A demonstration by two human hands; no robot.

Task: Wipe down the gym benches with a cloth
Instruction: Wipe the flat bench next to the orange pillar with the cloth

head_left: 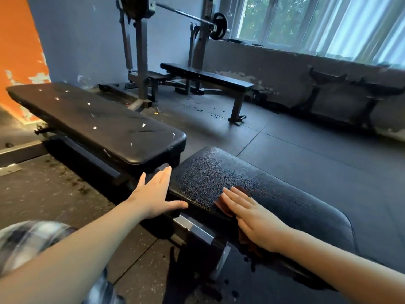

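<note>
Two flat open hands: right hand [255,219] atop brown cloth [223,206] on bench pad [219,172], left hand [153,194] at its edge

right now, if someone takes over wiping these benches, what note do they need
Right hand flat, fingers straight, pressing the reddish cloth onto the near bench pad.
Left hand open, braced on that pad's left edge.
Done: cannot tell how much of this pad is wiped.
Left: likely the rest of it, the flecked bench beside it, the far bench under the barbell.
</note>
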